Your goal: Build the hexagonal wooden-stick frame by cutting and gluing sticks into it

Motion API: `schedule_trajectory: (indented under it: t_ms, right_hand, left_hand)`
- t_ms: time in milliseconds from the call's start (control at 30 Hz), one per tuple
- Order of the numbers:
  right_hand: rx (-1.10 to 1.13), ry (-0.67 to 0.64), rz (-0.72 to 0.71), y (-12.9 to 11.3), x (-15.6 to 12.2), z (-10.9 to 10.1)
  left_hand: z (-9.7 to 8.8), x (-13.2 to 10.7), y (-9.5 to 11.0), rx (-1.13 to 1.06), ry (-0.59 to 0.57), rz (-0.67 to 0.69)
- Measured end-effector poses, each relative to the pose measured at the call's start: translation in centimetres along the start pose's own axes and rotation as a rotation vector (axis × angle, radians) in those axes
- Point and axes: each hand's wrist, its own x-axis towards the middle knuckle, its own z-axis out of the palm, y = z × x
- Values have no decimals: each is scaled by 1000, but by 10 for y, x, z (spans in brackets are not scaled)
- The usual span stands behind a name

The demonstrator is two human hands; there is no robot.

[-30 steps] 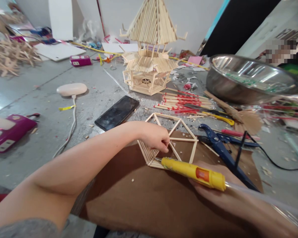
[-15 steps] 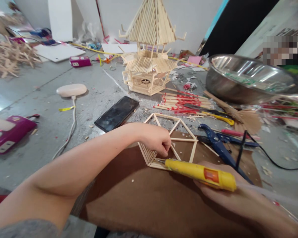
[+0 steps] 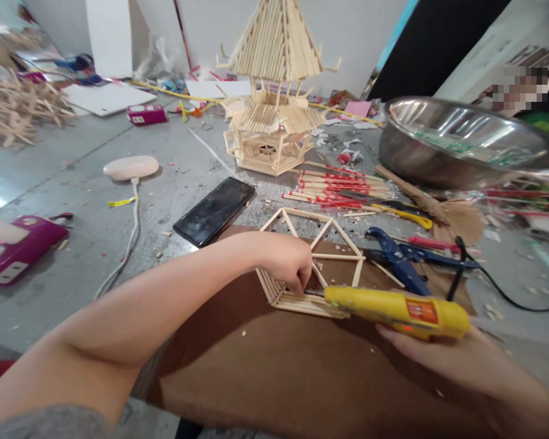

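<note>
A hexagonal frame of wooden sticks (image 3: 322,241) lies on a brown board (image 3: 265,360) in front of me. My left hand (image 3: 286,262) is closed, its fingertips pressing on sticks at the frame's near left part. My right hand (image 3: 443,356) grips a yellow glue gun (image 3: 396,308), whose nozzle points left and sits just beside my left fingertips at the frame's near edge. The gun's black cord (image 3: 498,289) trails off to the right.
A tall stick pagoda model (image 3: 272,91) stands behind the frame. Also around: a black phone (image 3: 215,210), blue pliers (image 3: 400,262), red-wrapped chopsticks (image 3: 338,183), a steel bowl (image 3: 457,143), a purple box (image 3: 13,247), a pile of stick pieces (image 3: 13,107).
The glue gun and my right hand have slid to the right along the frame's near edge. My left hand has shifted slightly down toward the nozzle.
</note>
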Motion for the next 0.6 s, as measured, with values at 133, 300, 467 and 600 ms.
schedule_trajectory:
  t_ms: [133, 300, 467, 600]
  right_hand:
    - [-22, 14, 9, 4, 0, 0]
    - [-6, -19, 17, 7, 1, -3]
    - [62, 31, 105, 1, -1, 0]
    - [14, 34, 54, 4, -1, 0]
  left_hand:
    - [0, -1, 2, 51, 4, -4]
    - [-1, -1, 5, 91, 7, -32]
    - [-1, -1, 5, 100, 8, -48]
    - [-1, 0, 4, 86, 8, -49]
